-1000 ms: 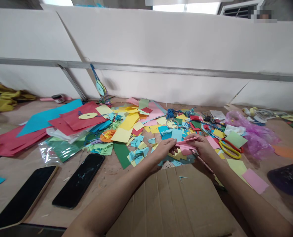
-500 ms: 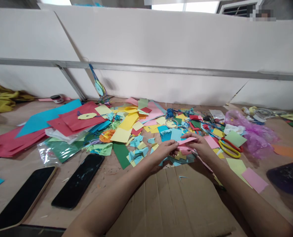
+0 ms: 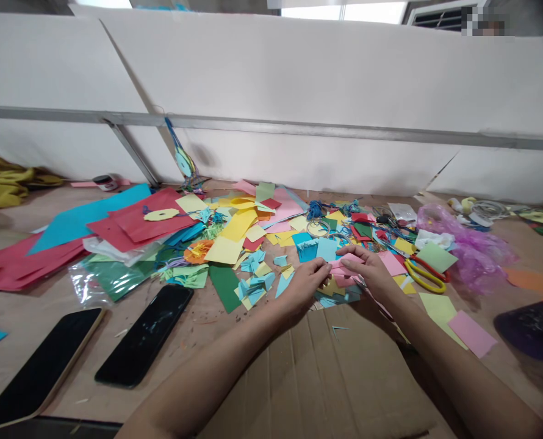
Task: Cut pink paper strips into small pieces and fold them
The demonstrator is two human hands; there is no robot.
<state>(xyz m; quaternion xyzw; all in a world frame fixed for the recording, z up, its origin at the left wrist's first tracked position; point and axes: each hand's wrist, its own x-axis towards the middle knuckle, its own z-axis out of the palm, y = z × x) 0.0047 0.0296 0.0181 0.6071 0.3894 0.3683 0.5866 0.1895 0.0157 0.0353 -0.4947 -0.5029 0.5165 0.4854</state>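
My left hand (image 3: 304,281) and my right hand (image 3: 370,268) meet over a heap of coloured paper scraps, both pinching a small folded pink paper piece (image 3: 343,264) between their fingertips. The pink piece lies low, just above the scraps. A thin pink stick (image 3: 376,300) runs under my right wrist. Blue fringed cut-offs (image 3: 255,281) lie just left of my left hand. A brown cardboard sheet (image 3: 326,372) spreads out below both forearms.
Two dark phones (image 3: 146,333) (image 3: 40,366) lie at the near left. Red and blue sheets (image 3: 116,222) stack at the left. Yellow-handled scissors (image 3: 424,275) and a pink plastic bag (image 3: 468,247) sit to the right. A white wall panel (image 3: 299,91) closes the back.
The pink piece, held flat and slightly raised before, now sits lower and is pressed together between the fingertips of both hands. The hands have drawn closer to each other.
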